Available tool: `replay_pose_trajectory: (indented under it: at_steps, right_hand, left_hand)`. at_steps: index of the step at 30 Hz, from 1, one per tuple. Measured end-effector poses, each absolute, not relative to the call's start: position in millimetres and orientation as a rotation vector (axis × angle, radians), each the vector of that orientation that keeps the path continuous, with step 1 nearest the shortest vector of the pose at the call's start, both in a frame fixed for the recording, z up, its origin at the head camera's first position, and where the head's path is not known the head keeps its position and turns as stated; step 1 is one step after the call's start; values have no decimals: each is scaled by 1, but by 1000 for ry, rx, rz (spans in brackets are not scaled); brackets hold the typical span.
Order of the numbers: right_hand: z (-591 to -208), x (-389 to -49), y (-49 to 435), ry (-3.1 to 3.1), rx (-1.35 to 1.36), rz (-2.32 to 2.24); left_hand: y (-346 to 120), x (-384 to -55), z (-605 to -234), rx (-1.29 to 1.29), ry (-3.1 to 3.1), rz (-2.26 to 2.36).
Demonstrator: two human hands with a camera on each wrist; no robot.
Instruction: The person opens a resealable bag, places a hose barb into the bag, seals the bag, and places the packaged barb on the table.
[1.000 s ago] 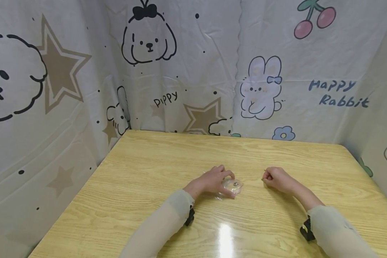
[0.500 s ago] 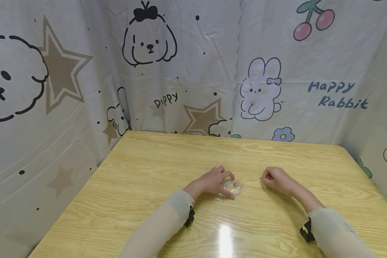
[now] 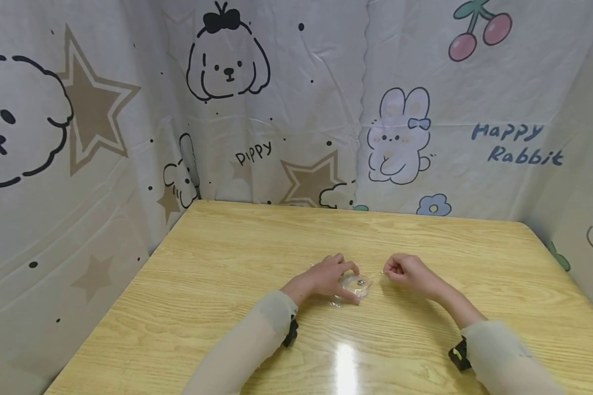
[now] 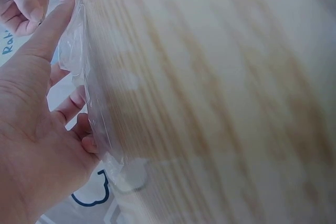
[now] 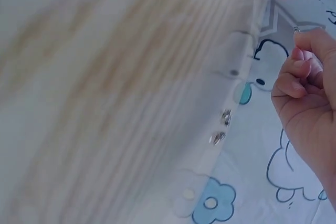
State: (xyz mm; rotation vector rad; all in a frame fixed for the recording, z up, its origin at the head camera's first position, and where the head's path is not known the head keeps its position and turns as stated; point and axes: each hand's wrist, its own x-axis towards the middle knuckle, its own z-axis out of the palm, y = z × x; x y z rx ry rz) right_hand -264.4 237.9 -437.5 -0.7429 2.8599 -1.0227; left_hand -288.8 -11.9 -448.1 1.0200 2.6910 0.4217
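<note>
Bag [image 3: 354, 286], clear plastic, flat on the table [image 3: 202, 307]; a small silvery piece [image 3: 360, 282] shows in or on it, can't tell which. Left hand [image 3: 328, 277] holds it, thumb on the near side, fingers curved round the far side. Right hand [image 3: 411, 271], just beyond, pinches a tiny glinting bit [image 5: 296, 30]. Near that hand, two shiny scraps [image 5: 221, 127] on the wood. Behind all, printed cloth [image 3: 326, 99].
</note>
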Motion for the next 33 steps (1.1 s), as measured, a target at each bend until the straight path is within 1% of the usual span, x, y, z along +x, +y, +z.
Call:
replay_pose_trajectory:
  at_steps: [17,28,33]
  right_hand:
    - [-438,-264,204,2723,-903,-1014]
    - [-440,-265,195,2692,-976,-903]
    - [-439,-264,199,2708,-937,-917]
  left_hand:
    - [-11,-288,-450,1031,2686,419]
    - [-11,-289,-450,1038,2684,422]
    - [-11,-290,-449,1036,2685,418]
